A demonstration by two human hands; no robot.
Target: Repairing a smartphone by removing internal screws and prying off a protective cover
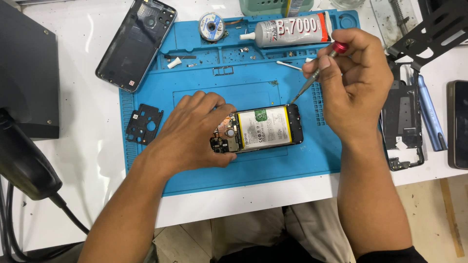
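An opened phone (265, 129) lies face down on the blue work mat (195, 175), its white battery and circuit board showing. My left hand (192, 129) rests on the phone's left end and holds it steady. My right hand (348, 80) grips a thin screwdriver (314, 75) with a red cap. The tip touches the phone's upper right corner.
A dark back cover (136, 44) lies at the mat's upper left, a small black bracket (144, 124) on its left edge. A glue tube (292, 31) and wire spool (212, 25) sit at the top. A phone frame (402, 126), blue tool (431, 119) and another phone (458, 124) lie right.
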